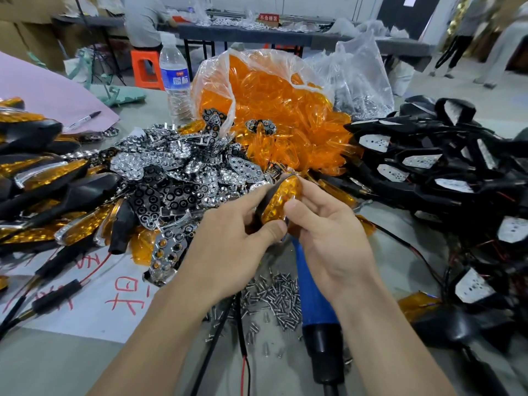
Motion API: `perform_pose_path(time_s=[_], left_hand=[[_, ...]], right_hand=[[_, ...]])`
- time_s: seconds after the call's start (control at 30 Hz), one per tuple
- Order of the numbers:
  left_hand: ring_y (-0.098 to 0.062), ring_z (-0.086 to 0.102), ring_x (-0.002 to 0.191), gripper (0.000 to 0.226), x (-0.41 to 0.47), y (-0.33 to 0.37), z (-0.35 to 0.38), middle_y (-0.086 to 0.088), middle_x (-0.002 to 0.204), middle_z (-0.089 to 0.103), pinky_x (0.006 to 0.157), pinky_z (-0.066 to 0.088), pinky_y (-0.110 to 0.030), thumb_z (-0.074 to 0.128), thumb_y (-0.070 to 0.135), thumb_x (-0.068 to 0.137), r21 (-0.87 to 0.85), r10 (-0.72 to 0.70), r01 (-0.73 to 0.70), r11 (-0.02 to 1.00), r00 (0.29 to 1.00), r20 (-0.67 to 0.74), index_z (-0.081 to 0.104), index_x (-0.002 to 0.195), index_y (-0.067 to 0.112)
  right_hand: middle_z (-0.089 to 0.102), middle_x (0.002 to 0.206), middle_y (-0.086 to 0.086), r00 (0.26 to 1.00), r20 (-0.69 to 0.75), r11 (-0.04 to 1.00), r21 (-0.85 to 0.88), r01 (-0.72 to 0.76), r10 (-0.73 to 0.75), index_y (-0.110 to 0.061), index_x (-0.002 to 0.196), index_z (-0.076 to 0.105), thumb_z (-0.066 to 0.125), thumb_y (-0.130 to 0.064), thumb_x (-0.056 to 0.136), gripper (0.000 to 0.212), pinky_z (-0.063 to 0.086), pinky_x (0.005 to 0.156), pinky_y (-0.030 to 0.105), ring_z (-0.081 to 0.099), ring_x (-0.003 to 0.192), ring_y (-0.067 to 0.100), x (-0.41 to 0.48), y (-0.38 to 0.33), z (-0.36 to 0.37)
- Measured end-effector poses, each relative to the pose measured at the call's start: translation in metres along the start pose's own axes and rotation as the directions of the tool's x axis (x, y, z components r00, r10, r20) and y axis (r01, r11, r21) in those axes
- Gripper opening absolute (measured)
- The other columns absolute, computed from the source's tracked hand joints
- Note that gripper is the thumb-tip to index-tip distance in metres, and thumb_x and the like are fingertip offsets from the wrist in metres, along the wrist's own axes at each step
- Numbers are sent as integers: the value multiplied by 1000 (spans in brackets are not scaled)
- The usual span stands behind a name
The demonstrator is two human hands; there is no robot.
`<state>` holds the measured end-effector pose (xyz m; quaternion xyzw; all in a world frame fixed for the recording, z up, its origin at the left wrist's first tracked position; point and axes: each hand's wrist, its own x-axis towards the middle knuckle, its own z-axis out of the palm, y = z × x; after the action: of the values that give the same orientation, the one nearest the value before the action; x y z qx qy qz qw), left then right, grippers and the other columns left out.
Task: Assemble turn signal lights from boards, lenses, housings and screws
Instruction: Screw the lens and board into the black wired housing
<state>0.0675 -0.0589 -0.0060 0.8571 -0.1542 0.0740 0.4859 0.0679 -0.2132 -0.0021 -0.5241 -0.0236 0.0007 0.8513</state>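
Both my hands hold one turn signal light (281, 200), an orange lens set in a black housing, above the table's middle. My left hand (228, 247) grips its left side with the thumb on the lens's lower edge. My right hand (325, 232) pinches the right side, thumb on the lens. Its black and red wires (243, 338) hang down between my forearms. Loose silver screws (274, 295) lie in a heap below my hands. A blue and black electric screwdriver (314, 304) lies beside the screws, partly under my right wrist.
Chrome reflector plates (171, 172) are piled at centre left. An open plastic bag of orange lenses (271, 110) stands behind. Black housings with white boards (443, 167) heap up on the right; finished lights (43, 195) lie left. A water bottle (174, 78) stands at the back.
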Motion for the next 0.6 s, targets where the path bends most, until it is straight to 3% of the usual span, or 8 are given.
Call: perform_pose_path(time_s=[0.07,0.17,0.27,0.3,0.43,0.5,0.6], left_hand=[[-2,73,93,51,-1,2,4,22,101,76,85,60,-36,64,49,88,-4,29,-29,1000,999,-42,54,137,60],[-5,75,96,51,1,1,8,17,107,77,89,60,-38,63,47,94,-167,20,-20,986,1000,-2,51,141,60],[-6,72,75,57,3,1,10,11,84,76,71,57,-30,59,60,90,-260,-62,75,963,996,58,44,145,63],[-6,70,74,61,2,1,11,9,83,73,70,55,-30,58,67,88,-242,-70,87,967,995,76,40,146,64],[3,66,107,62,0,3,14,23,119,70,97,54,-35,53,73,89,-125,3,3,992,999,48,40,147,58],[4,67,103,58,-1,3,12,26,116,70,91,55,-31,52,72,91,-87,22,-21,996,1000,7,43,146,55],[0,69,99,46,-3,2,11,26,111,70,86,57,-34,54,63,96,-95,48,-53,994,998,-47,51,140,52]], right_hand=[[69,126,28,1000,-17,997,71,11,-9,2,133,63,66,-5,81,53,52,106,53,67,112,37,0,-1,0],[72,119,24,999,-42,989,145,10,-4,1,128,67,67,-9,78,51,56,98,46,68,102,32,1,-5,-4],[71,118,28,998,-45,983,178,-34,43,0,120,72,67,-12,80,42,56,90,47,66,99,36,1,-4,-7],[71,118,28,997,-45,980,195,-49,59,1,120,71,67,-12,80,43,57,89,45,66,99,36,1,-3,-6],[71,123,25,997,-53,974,222,-48,61,-1,120,73,70,-12,76,45,60,90,39,70,100,29,4,-1,-4],[74,117,22,996,-48,966,253,-55,69,-3,113,76,71,-11,74,40,61,87,38,73,97,28,5,1,-4],[76,111,20,995,-41,961,267,-74,88,-5,106,80,74,-12,71,36,64,82,35,75,94,28,5,4,-3]])
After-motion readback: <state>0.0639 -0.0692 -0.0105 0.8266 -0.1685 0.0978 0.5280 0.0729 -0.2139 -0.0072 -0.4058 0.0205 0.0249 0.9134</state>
